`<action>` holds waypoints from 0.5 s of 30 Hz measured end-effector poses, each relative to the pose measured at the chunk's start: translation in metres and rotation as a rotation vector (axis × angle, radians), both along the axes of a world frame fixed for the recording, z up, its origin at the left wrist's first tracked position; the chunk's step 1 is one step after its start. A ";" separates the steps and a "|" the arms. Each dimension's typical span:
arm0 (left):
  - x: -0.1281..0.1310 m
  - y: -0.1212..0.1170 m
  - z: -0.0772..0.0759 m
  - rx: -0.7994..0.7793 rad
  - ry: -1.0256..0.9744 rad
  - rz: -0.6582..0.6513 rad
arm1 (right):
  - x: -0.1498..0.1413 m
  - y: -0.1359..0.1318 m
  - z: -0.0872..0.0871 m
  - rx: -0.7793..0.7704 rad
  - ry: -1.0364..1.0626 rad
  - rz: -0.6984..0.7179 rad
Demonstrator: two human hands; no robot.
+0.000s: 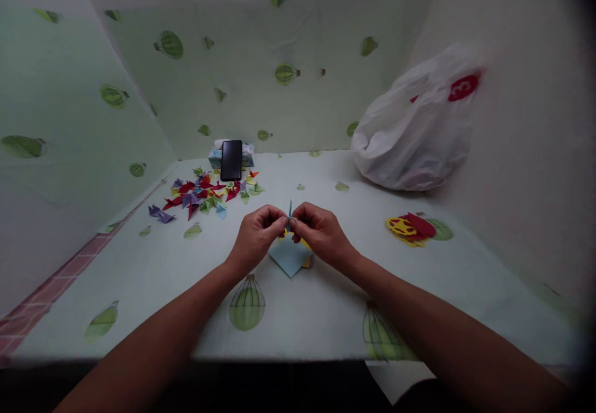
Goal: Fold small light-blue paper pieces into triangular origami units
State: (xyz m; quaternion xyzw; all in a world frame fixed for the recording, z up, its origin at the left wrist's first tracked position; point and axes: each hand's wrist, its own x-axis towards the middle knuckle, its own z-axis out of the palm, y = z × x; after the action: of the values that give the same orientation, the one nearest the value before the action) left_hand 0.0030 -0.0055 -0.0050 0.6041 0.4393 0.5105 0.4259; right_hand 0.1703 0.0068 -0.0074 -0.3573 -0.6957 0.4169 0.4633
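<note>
Between my two hands is a small folded piece of blue paper (290, 207), a thin strip of it sticking up above the fingertips. My left hand (261, 230) pinches it from the left, thumb against fingers. From the other side my right hand (321, 230) pinches the same piece, and the two thumbs nearly meet. Most of the folded paper is hidden by the fingers. Just below the hands lies a light blue paper square (291, 259), turned cornerwise, on top of yellow and other coloured sheets (307, 263).
A heap of folded paper cranes (205, 195) in many colours lies at the back left. Behind it a black phone (231, 160) leans on a tissue box (248, 152). A white plastic bag (414, 133) stands back right; red and yellow cut-outs (410, 228) lie in front of it.
</note>
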 end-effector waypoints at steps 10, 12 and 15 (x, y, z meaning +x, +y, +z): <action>0.003 -0.007 0.000 0.226 0.169 0.172 | -0.001 -0.004 -0.001 0.062 0.048 0.036; 0.002 -0.007 0.000 0.270 0.209 0.179 | 0.000 -0.004 -0.001 0.091 0.036 0.048; 0.001 -0.006 0.001 0.336 0.284 0.180 | 0.000 -0.003 -0.002 0.096 -0.003 0.013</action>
State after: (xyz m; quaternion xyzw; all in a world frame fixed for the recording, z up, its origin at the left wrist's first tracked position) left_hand 0.0038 -0.0115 -0.0041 0.6907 0.4558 0.5223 0.2058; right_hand 0.1702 0.0033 -0.0092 -0.3305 -0.7180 0.3855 0.4761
